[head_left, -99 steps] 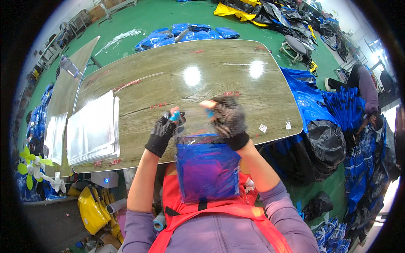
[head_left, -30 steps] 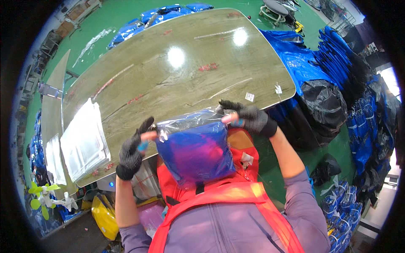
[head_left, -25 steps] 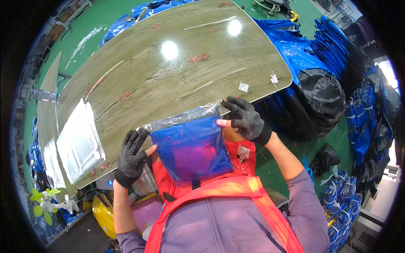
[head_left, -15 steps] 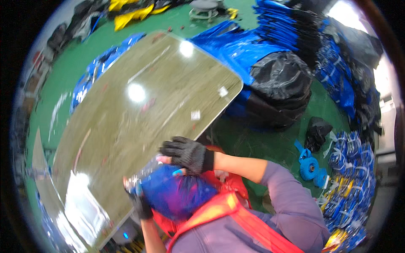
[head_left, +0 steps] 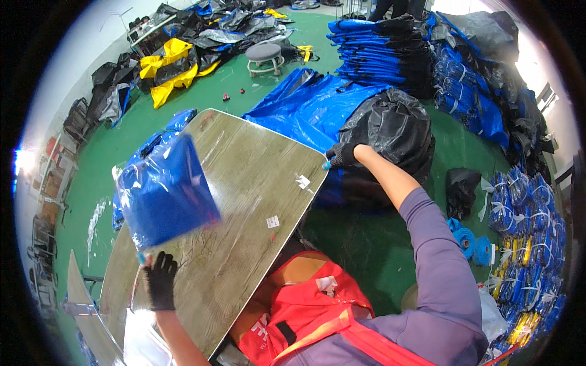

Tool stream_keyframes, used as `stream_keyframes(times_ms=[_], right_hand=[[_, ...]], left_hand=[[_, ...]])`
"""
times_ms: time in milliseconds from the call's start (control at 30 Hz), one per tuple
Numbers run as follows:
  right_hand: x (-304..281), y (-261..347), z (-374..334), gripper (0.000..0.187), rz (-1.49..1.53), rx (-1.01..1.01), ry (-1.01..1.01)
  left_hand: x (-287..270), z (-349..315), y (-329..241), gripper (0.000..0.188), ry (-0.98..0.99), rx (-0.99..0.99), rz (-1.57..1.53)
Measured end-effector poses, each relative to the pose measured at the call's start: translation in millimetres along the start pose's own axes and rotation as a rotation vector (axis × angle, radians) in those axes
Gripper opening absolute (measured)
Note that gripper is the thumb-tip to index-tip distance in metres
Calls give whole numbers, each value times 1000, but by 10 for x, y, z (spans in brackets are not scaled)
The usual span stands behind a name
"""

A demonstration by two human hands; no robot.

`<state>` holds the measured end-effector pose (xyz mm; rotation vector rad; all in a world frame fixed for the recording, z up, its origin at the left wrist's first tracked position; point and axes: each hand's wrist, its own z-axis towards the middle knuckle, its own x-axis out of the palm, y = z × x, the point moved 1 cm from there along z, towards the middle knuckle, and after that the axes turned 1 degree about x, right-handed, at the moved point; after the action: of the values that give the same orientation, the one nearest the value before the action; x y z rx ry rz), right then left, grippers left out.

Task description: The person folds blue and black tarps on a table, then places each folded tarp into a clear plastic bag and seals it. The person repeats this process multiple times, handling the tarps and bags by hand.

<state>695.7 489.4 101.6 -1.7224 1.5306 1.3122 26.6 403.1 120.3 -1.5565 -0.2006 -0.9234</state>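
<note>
A flat blue packet in clear film (head_left: 168, 189), slightly blurred, is tilted over the left part of the wood-patterned table (head_left: 238, 232). My left hand (head_left: 161, 282), in a black glove with bare, blue-wrapped tips, is just below the packet's lower corner, fingers spread and not wrapped around it. At the table's far right corner is my right hand (head_left: 343, 156), gloved alike, its thumb and fingers apart. A large blue sheet (head_left: 314, 107) joined to a bulging black bag (head_left: 390, 125) lies beside that hand. Whether its fingertips touch the sheet or only the table is unclear.
Blue packets (head_left: 155, 143) lie beyond the table's left edge. A tall stack of folded blue and black sheets (head_left: 381, 55) stands behind. Right are tied bundles (head_left: 525, 226) and blue tape rolls (head_left: 467, 244). A grey stool (head_left: 264, 55) stands on the green floor.
The blue packet has gone from near my body, between both hands, to over the table's left side. My left hand has moved left, and my right hand has reached forward to the far corner.
</note>
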Motion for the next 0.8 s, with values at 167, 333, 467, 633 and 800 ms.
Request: stream_keyframes(times_ms=[167,333,467,633,800], right_hand=[[61,-247,-45,54,432,331,-109],[329,-134,85,50,-231,145,-37],[-256,137,-41,39,108,793,-823],[-851,1031,-774,26,95,-181,-1276],[-32,2419,-1961,23,258,-923,-316]], left_hand=[[83,-412,731,49,-271,-170,113],[597,-736,1221,57,-311,-213,115],[725,-1053,1370,53,-363,-273,87],[340,-1027,1451,60,-265,-297,-208],[-39,-616,951,60,116,-55,107]])
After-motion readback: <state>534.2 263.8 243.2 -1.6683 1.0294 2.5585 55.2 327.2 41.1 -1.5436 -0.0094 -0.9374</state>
